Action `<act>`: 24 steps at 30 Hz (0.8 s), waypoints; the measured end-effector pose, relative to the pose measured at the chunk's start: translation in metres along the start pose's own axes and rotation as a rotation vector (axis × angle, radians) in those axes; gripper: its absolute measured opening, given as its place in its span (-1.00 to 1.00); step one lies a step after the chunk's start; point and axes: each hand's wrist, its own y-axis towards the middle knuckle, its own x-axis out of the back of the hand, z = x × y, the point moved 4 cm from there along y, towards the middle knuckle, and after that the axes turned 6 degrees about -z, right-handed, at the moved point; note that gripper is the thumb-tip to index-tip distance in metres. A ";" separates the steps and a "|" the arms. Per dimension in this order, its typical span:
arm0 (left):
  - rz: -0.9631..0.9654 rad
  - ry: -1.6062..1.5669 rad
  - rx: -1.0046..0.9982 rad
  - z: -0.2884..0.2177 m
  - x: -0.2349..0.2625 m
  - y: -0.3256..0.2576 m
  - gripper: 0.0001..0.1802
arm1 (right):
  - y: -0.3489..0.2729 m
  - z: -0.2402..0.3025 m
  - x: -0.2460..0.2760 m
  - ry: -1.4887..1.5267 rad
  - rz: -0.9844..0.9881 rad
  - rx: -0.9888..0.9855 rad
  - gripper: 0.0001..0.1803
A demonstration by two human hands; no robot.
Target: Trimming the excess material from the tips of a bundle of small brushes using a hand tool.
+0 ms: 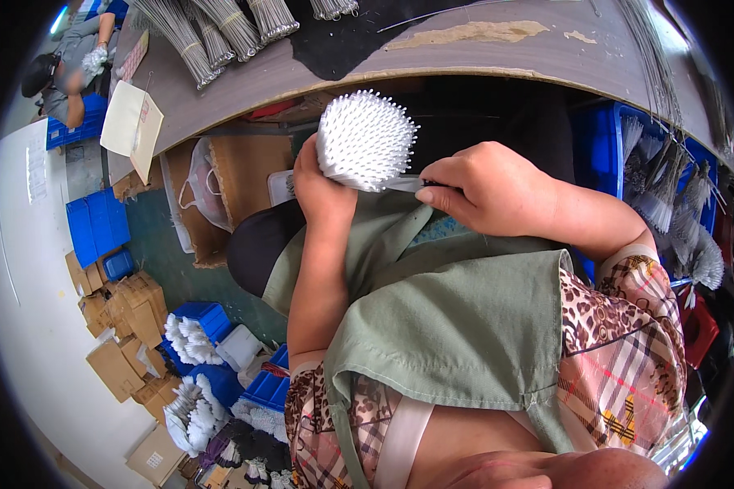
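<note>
Both forearms are rising from the lower edge, bent at the elbows and meeting in front of the chest. The left hand [318,183] is cupping upward, its fingers curled. The right hand [485,191] is pinching, fingers [436,196] pressed tight together, pointing left.

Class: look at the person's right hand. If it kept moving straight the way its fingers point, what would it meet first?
The right hand points leftward, so it would probably first meet the white brush, then the left hand holding it. Depth is hard to judge here.
</note>
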 end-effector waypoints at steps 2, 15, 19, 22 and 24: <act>0.001 -0.223 0.125 0.015 -0.004 -0.003 -0.65 | 0.002 0.004 -0.003 -0.011 -0.014 0.025 -0.76; 0.270 -0.136 -0.011 -0.002 -0.017 -0.005 -0.56 | 0.008 0.000 -0.008 0.442 -0.110 0.172 -0.62; 0.193 -0.498 0.114 0.010 -0.018 -0.009 -0.54 | 0.010 0.004 0.000 0.508 -0.039 -0.060 -0.66; 0.079 -0.656 0.263 0.014 -0.023 -0.011 -0.57 | 0.013 0.004 -0.007 0.358 -0.346 0.200 -0.74; 0.048 -0.728 0.354 0.022 -0.029 -0.014 -0.58 | 0.016 0.010 -0.008 0.291 -0.351 0.249 -0.72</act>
